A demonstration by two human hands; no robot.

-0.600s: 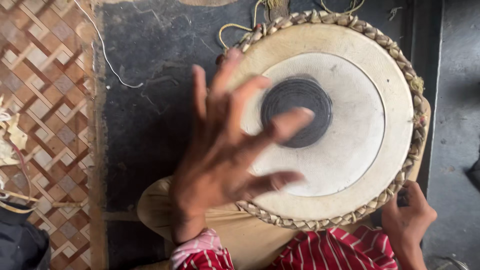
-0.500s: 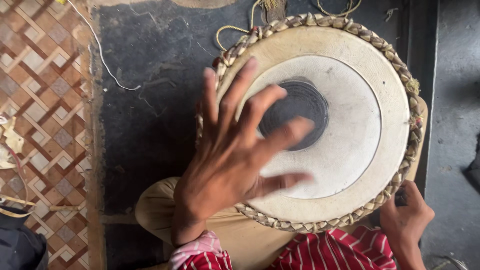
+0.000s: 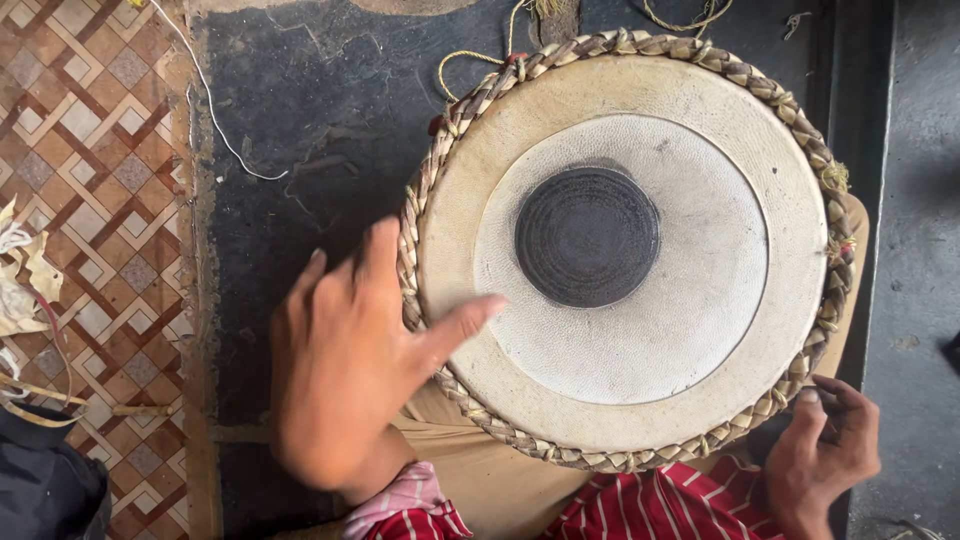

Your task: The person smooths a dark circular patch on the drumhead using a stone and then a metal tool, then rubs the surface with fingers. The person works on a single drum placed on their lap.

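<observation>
A round hand drum (image 3: 700, 330) lies face up in front of me, with a cream skin, a black circular patch (image 3: 587, 236) near its middle and a braided leather rim (image 3: 470, 110). My left hand (image 3: 350, 360) hovers at the drum's left edge, fingers curled downward beside the rim and the thumb stretched out over the skin; it holds nothing. My right hand (image 3: 825, 450) rests at the lower right of the drum, fingers bent against the rim and side.
The drum sits on a dark worn mat (image 3: 290, 130). A patterned brown and white tile floor (image 3: 80, 150) lies to the left, with dried scraps (image 3: 20, 280) and a thin white cord (image 3: 215, 110). Grey concrete (image 3: 920, 200) lies on the right.
My left hand has drawn back left and down off the drum skin, uncovering the black patch. The right hand has stayed at the lower right rim.
</observation>
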